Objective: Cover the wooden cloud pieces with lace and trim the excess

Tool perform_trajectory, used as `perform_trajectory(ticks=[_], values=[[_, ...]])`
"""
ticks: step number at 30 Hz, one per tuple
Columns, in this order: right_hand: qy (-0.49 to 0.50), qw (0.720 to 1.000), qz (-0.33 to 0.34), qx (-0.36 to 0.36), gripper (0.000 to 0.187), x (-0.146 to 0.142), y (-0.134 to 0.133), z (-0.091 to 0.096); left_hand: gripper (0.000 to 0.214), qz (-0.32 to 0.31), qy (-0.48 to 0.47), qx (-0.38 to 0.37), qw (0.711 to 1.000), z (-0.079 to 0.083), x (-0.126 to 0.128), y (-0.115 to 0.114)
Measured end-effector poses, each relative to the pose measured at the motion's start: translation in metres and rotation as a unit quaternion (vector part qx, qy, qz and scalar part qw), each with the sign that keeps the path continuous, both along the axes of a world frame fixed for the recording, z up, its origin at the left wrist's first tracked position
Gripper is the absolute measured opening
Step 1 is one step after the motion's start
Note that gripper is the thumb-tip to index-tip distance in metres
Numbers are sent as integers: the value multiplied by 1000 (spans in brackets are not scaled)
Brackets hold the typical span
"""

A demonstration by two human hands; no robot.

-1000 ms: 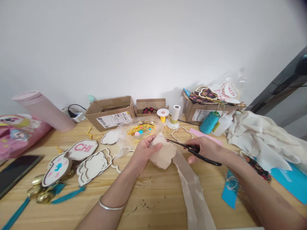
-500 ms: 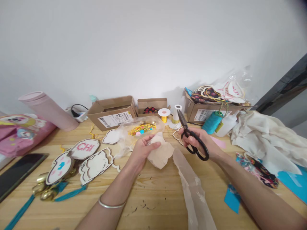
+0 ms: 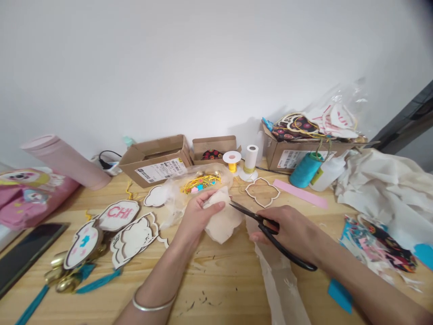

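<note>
My left hand pinches a cream piece of fabric with a scalloped outline, thumb lying on its front. My right hand grips black-handled scissors, whose blades point left at the upper right edge of that piece. Whether the blades are parted is hard to see. A long sheer cream strip runs from beside the fabric piece down to the table's near edge, passing under my right hand. Beyond the scissors lies a thin wooden flower-shaped frame.
Cardboard boxes line the wall, with thread spools and a turquoise thread cone before them. Wooden cutouts and brass bells lie left, beside a phone. Fabric scraps and bunched cream cloth lie right.
The scissors have swung from pointing upward to pointing left, down against the fabric's edge. My right hand has lowered, uncovering the wooden frame and a pink strip. My left hand keeps its hold.
</note>
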State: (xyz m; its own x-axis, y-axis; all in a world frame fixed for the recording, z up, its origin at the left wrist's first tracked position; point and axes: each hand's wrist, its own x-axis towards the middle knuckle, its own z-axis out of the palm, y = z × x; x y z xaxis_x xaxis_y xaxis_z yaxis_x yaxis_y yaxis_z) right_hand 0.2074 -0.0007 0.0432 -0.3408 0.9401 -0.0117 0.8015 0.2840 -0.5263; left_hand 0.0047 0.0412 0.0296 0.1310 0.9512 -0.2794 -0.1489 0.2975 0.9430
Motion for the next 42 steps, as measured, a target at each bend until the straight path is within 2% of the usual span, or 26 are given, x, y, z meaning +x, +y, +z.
perform_trajectory(ticks=[4,8,14,23,30,42], values=[[-48,997,-32,44,31,-2,-4,0,48,2,20,19,1000,-1,1,0],[-61,996,-37,45,35,-2,-3,-2,49,5,23,21,1000,-2,1,-1],[-35,998,-26,42,35,-4,0,-4,47,-6,-18,3,1000,-2,5,-3],[-39,996,-23,77,30,-6,1,-12,42,-23,-56,-1,998,-4,8,-5],[-40,992,-24,115,30,-5,1,-16,40,-21,-67,-8,998,-3,8,-5],[-12,991,-21,128,31,-5,2,-18,44,-27,-73,-8,997,-4,7,-5]])
